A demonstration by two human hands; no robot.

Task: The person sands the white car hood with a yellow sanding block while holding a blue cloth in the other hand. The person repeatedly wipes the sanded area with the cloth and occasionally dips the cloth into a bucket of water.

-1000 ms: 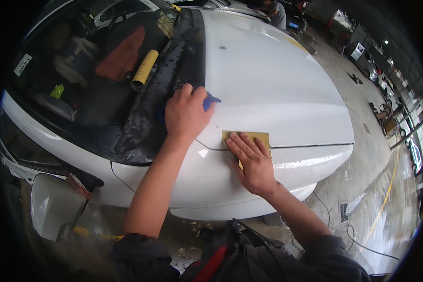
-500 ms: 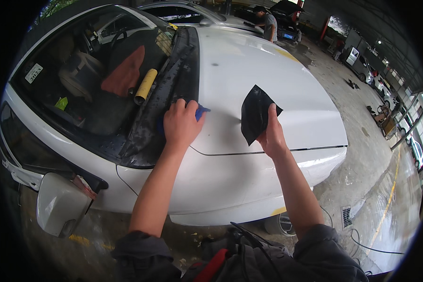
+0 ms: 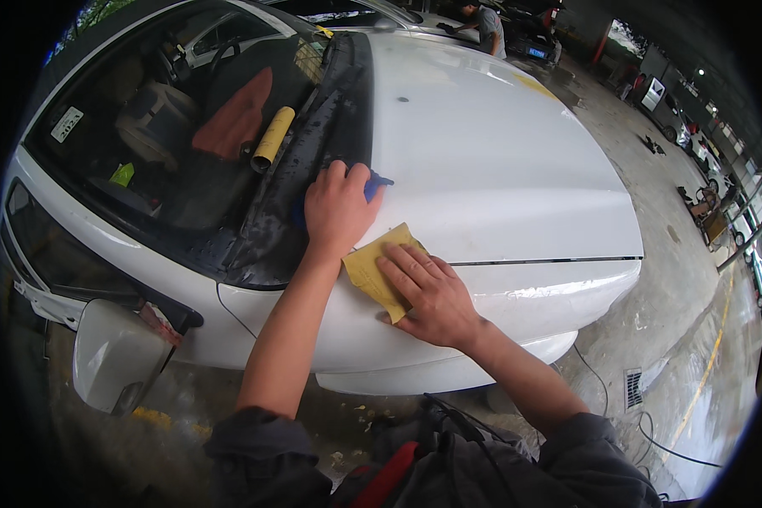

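Observation:
A crumpled blue cloth (image 3: 378, 183) is bunched under the curled fingers of my left hand (image 3: 340, 203), which rests where the windshield's black lower trim meets the hood. My right hand (image 3: 436, 296) presses a sheet of sandpaper (image 3: 371, 275), yellow backing upward, against the white car's fender (image 3: 516, 292) just below the hood seam. Its fingers lie over the sheet, with the thumb at the lower edge. The grit side is hidden against the paint. Beyond both hands stretches the white hood (image 3: 491, 169).
A yellow roll (image 3: 274, 135) lies on the windshield's lower part. The side mirror (image 3: 114, 360) juts out at the lower left. Another person (image 3: 489, 32) stands beyond the hood. A dark hose (image 3: 673, 453) and a drain grate (image 3: 634, 389) are on the floor to the right.
My right hand has come down and left from above the hood seam. The sandpaper, earlier raised with its black side showing, now lies yellow side up on the fender.

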